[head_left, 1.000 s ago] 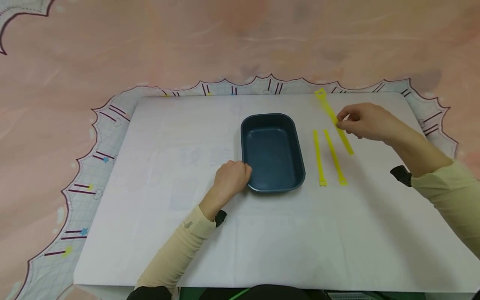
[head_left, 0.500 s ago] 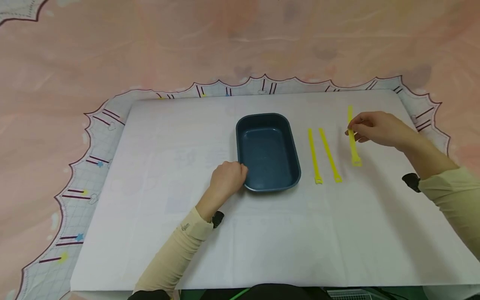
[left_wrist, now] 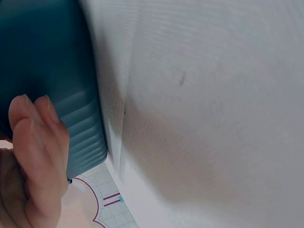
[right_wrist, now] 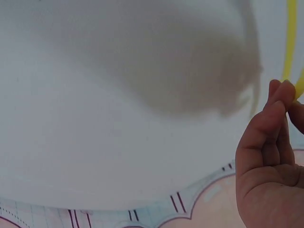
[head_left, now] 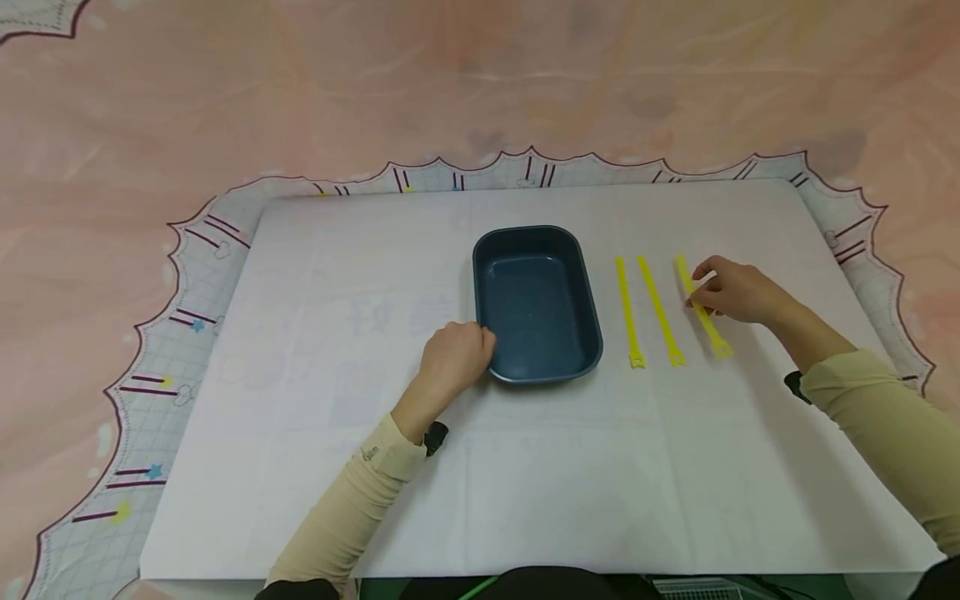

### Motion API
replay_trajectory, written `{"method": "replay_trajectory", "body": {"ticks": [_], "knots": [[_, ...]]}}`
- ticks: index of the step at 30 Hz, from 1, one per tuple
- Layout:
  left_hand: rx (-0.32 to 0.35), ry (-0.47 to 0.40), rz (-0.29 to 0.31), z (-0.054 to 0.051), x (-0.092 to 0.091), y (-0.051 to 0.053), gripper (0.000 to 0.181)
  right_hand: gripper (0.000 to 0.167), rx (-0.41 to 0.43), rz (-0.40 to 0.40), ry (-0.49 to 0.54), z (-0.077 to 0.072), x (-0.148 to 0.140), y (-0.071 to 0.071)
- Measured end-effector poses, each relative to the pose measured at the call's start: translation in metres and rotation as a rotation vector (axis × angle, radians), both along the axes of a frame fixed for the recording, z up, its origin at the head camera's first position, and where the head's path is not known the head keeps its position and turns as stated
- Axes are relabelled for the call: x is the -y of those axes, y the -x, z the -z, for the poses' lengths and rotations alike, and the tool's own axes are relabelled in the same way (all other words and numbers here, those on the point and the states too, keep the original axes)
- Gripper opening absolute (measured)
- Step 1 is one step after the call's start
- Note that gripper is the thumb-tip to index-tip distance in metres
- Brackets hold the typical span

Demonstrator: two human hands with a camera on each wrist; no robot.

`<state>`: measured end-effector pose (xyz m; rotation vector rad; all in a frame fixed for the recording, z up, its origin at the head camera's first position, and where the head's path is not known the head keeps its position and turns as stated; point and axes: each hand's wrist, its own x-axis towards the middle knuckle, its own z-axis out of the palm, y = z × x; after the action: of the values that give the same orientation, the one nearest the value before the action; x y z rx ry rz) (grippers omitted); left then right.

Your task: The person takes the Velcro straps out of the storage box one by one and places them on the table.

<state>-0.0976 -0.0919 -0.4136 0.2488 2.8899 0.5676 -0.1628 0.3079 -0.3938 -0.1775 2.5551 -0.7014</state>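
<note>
A deep, dark blue rectangular tray (head_left: pixel 536 292) sits mid-table. My left hand (head_left: pixel 453 358) grips its near left rim, with fingers against the ribbed outer wall (left_wrist: pixel 78 114) in the left wrist view. On the right, my right hand (head_left: pixel 742 292) pinches a yellow cable tie (head_left: pixel 716 337) around its middle, the wider slotted end toward me. Just above the table or touching it, I cannot tell. Two similar yellow ties lie side by side between tray and hand: one nearer the tray (head_left: pixel 628 312), the other (head_left: pixel 660 312) slightly slanted.
A white covered table (head_left: pixel 337 333) carries everything. Behind it and at the sides shows a peach patterned cloth (head_left: pixel 375 83) with a scalloped border. Part of a keyboard (head_left: pixel 697 589) appears under the front edge.
The right hand has turned the held tie around, so its wide end now points toward me, and brought it lower, near the other two. The left hand stays on the tray.
</note>
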Motion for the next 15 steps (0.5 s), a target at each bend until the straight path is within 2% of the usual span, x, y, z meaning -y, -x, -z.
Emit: {"method": "replay_trajectory", "body": {"ticks": [6,15], "knots": [[-0.017,0.001,0.016,0.000,-0.001,-0.001,0.043,0.039,-0.011,0.027,-0.090,0.019,0.002,0.003],[-0.016,0.004,0.012,-0.001,0.000,-0.001,0.043,0.038,-0.062,0.043,-0.130,0.024,0.004,0.002]]}}
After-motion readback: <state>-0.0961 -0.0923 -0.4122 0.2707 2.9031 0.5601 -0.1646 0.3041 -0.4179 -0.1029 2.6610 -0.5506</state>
